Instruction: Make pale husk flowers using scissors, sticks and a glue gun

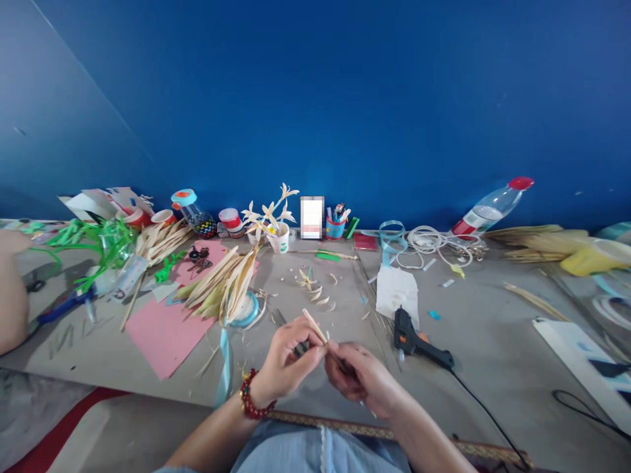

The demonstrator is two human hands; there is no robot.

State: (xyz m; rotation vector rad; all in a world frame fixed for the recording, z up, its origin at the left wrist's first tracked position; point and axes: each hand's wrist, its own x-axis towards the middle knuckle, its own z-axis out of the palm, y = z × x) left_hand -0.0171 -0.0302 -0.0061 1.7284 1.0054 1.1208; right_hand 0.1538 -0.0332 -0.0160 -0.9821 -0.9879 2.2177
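Note:
My left hand [290,355], with a red bead bracelet at the wrist, pinches a narrow pale strip [314,324] that points up and to the left. My right hand [362,378] meets it at the strip's lower end, its fingers curled around something thin that is mostly hidden. The fingertips of both hands touch or nearly touch. Just beyond them on the table lie a small pale flower [306,280] and several curled pale scraps. A white cup [280,240] at the back holds pale flowers.
A black glue gun [419,341] rests at the right by white paper [397,292]. Left are pink sheets [165,338], dried husks [211,289] and a blue ribbon [223,368]. A tilted bottle [486,210] stands back right. Another person's arm [12,295] shows far left.

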